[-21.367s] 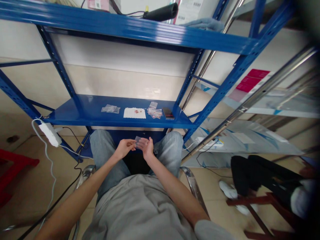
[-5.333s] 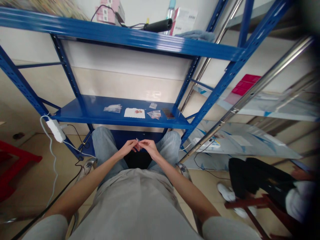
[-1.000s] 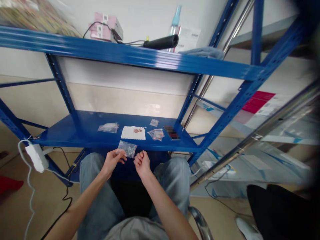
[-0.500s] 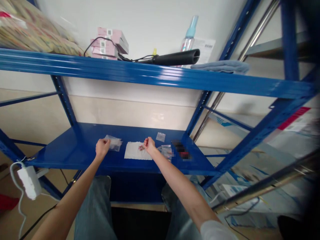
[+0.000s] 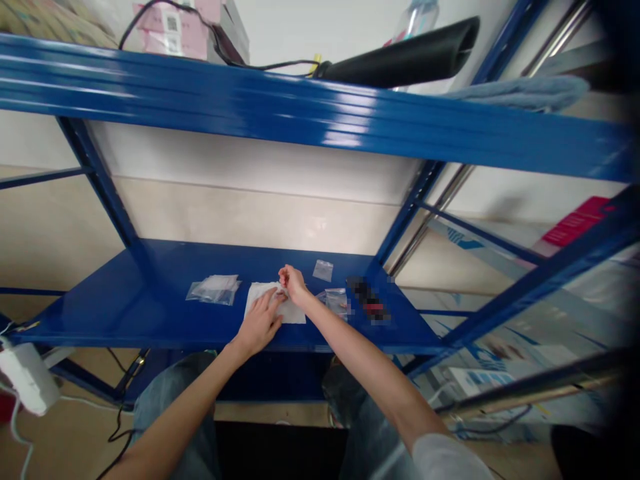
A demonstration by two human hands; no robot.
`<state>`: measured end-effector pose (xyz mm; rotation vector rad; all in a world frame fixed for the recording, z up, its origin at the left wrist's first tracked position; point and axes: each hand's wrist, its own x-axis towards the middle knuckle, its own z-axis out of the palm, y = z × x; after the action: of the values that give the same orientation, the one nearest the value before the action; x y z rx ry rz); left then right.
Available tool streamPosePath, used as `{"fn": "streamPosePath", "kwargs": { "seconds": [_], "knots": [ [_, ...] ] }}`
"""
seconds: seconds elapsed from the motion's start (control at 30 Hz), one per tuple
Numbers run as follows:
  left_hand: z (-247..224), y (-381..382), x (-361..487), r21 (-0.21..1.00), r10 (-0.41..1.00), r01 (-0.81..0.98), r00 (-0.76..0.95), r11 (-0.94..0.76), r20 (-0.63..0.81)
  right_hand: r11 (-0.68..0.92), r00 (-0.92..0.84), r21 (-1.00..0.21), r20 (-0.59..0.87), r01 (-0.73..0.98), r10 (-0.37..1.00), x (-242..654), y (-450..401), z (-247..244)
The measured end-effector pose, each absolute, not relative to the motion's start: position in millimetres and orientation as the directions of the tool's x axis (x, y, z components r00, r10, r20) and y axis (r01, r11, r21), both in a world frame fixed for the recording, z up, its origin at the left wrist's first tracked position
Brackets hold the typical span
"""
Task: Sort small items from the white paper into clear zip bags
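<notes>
My left hand (image 5: pixel 260 325) lies with fingers spread on the lower left of a white paper sheet (image 5: pixel 295 315) on the low blue steel shelf (image 5: pixel 150 313). My right hand (image 5: pixel 293 283) is at the sheet's top edge, its fingertips drawn together. Whether they pinch anything is hidden. The small reddish bits seen on the sheet earlier are covered by my hands. A clear plastic bag (image 5: pixel 214 290) lies left of the sheet. A small clear bag (image 5: pixel 323 270) and another bag (image 5: pixel 336 301) lie to its right.
A dark, blurred item (image 5: pixel 369 303) lies right of the bags. Overhead runs a blue shelf beam (image 5: pixel 250 80) bearing a black tube (image 5: pixel 400 60) and pink boxes (image 5: pixel 170 20). My jeans-clad knees (image 5: pixel 175 393) are below the shelf.
Both hands have moved from above my lap to the shelf. The clear bag held in my left hand now lies on the shelf. My view has tilted up and closer.
</notes>
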<state>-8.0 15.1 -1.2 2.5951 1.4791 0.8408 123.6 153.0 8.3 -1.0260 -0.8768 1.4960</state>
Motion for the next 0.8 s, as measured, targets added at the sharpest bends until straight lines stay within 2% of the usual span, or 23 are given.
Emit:
{"fn": "streamPosePath", "kwargs": {
  "seconds": [0.27,0.6,0.8],
  "knots": [
    [-22,23,5,0.212,0.875,0.869,0.376,-0.448,0.306,-0.175,-0.148,-0.929,-0.132,-0.325,0.980,124,142,14],
    [-29,24,5,0.221,0.869,0.868,0.358,-0.445,0.341,-0.151,-0.202,-0.956,-0.101,-0.251,0.974,112,130,19],
    [-30,25,6,0.222,0.875,0.871,0.357,-0.438,0.327,-0.024,-0.238,-0.997,-0.006,-0.073,0.971,113,125,18]
  ]
}}
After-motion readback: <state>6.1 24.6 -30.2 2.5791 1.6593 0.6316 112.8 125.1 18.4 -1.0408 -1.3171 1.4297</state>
